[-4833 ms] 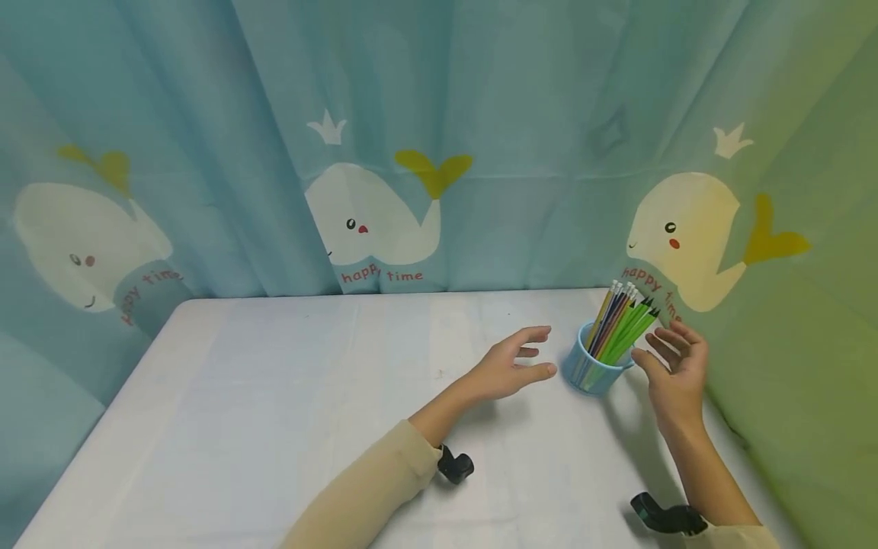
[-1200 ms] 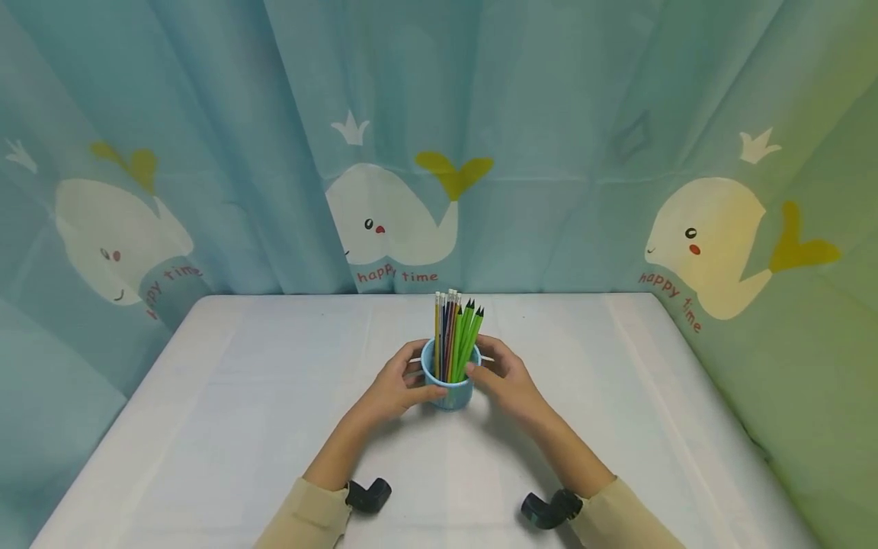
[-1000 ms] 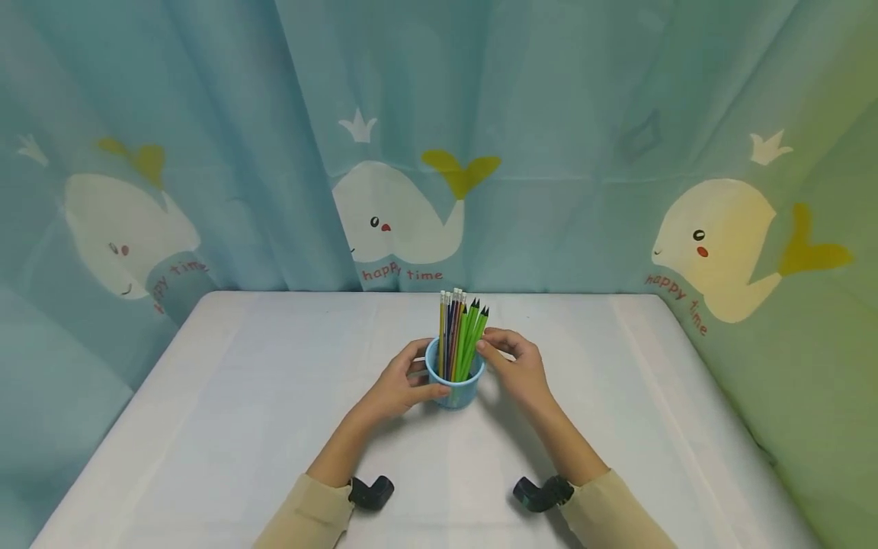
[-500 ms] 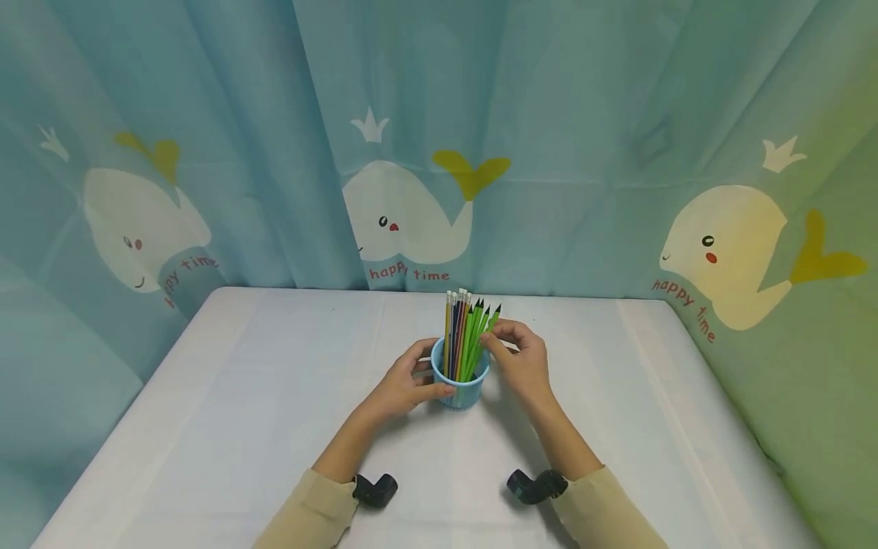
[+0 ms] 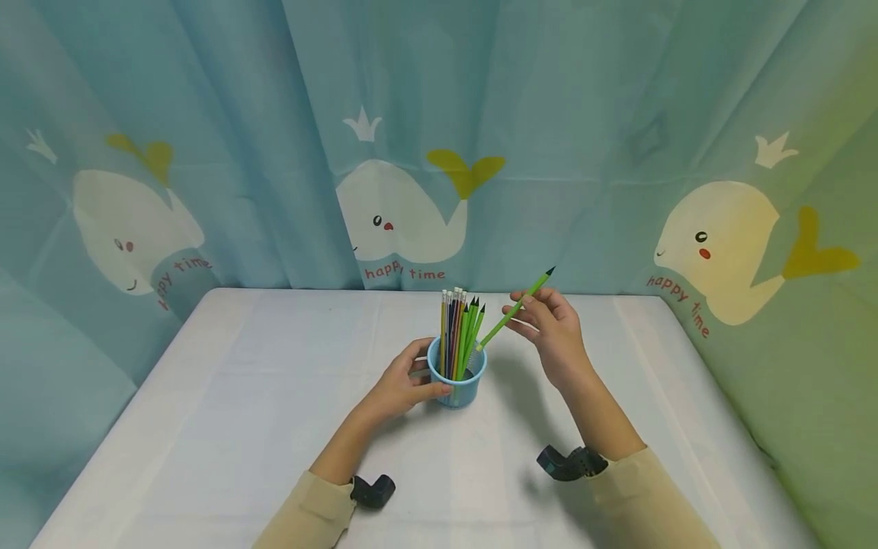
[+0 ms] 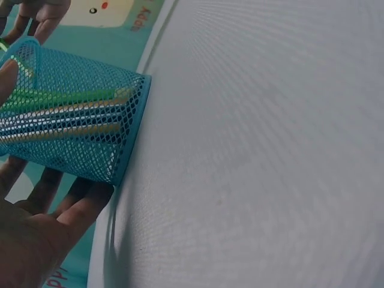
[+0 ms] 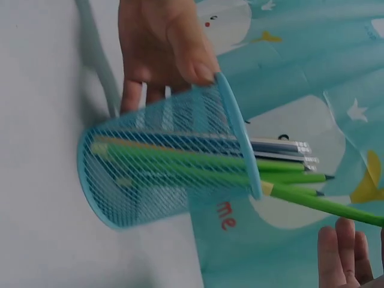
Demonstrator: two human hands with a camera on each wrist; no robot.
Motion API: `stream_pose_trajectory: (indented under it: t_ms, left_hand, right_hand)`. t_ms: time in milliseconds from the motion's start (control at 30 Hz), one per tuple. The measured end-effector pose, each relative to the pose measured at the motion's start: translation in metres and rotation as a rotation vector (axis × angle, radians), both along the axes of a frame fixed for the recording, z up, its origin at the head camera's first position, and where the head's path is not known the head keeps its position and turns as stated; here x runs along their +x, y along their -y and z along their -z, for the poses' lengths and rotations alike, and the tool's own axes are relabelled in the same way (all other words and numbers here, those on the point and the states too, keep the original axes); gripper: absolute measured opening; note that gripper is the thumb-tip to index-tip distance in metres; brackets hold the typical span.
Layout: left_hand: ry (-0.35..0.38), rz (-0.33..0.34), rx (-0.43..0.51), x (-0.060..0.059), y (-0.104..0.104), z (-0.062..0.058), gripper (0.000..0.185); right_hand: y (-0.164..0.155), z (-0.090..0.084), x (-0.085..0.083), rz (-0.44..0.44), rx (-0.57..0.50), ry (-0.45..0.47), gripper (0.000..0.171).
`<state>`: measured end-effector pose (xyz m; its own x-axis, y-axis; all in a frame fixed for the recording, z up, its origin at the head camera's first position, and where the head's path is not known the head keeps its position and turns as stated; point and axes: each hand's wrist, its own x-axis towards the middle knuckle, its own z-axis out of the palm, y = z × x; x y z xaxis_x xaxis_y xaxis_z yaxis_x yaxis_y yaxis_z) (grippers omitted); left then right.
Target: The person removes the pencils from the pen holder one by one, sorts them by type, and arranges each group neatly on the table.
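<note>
Green pencil point(image 5: 516, 307), black-tipped, is tilting over the cup's rim, the right hand point(image 5: 554, 335) pinching its shaft between thumb and fingers. One blue mesh cup point(image 5: 458, 381) is standing mid-table point(image 5: 206, 427), left hand's point(image 5: 401, 383) fingers curling round it; other pencils point(image 5: 458, 332) bunched, uncountable.

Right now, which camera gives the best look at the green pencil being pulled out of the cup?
The head view: the whole green pencil shows, pinched by the right hand, its lower end at the rim of the blue mesh cup. The right wrist view shows only its lower part leaving the rim. The left wrist view shows the cup, not this pencil clearly.
</note>
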<state>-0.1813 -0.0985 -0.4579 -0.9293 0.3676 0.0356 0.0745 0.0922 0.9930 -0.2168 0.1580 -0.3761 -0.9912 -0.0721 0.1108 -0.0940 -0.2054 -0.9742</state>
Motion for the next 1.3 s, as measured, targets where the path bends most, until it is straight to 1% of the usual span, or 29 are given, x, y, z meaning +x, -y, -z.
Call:
stream_pose_trajectory:
  t_ms: [100,200,267,333,500,633,700,800,900,1033,1200,1300]
  left_hand:
    - [0.003,-0.002,-0.001,0.0,0.001,0.0,0.079]
    - [0.002,-0.003,0.0,0.0,0.002,0.001,0.078]
    - [-0.003,-0.004,-0.002,0.0,0.002,0.001,0.078]
    - [-0.01,-0.001,-0.004,0.0,0.002,0.001,0.077]
    - [-0.015,-0.004,-0.015,0.001,0.002,0.0,0.078]
    - [-0.013,-0.011,-0.015,0.002,0.004,-0.002,0.077]
    - [-0.013,-0.012,-0.013,0.002,0.005,-0.002,0.077]
    - [-0.01,-0.009,-0.012,0.002,0.005,-0.002,0.076]
    - [-0.007,-0.007,-0.008,0.002,0.004,-0.001,0.076]
    - [-0.014,-0.005,0.001,0.001,0.003,0.0,0.076]
    - [-0.014,-0.009,-0.004,0.001,0.002,-0.001,0.076]
    - [-0.006,-0.012,-0.012,0.002,0.002,-0.001,0.076]
  right_hand:
    - [-0.005,-0.003,-0.007,-0.008,-0.049,0.042,0.014]
    - [-0.009,-0.002,-0.013,-0.018,-0.099,0.077,0.013]
    - [-0.01,0.0,-0.016,-0.027,-0.098,0.098,0.012]
    - [-0.01,0.004,-0.019,-0.039,-0.076,0.124,0.01]
    - [-0.008,0.018,-0.03,-0.087,0.045,0.197,0.015]
    - [-0.005,0.03,-0.04,-0.117,0.127,0.22,0.027]
    - [-0.004,0.037,-0.045,-0.119,0.165,0.233,0.035]
    - [-0.005,0.047,-0.053,-0.112,0.233,0.261,0.044]
    - [-0.005,0.055,-0.058,-0.1,0.309,0.278,0.048]
    - [-0.006,0.063,-0.064,-0.071,0.414,0.273,0.048]
    - [-0.009,0.077,-0.074,-0.036,0.587,0.274,0.048]
    - [-0.011,0.083,-0.077,-0.026,0.682,0.286,0.048]
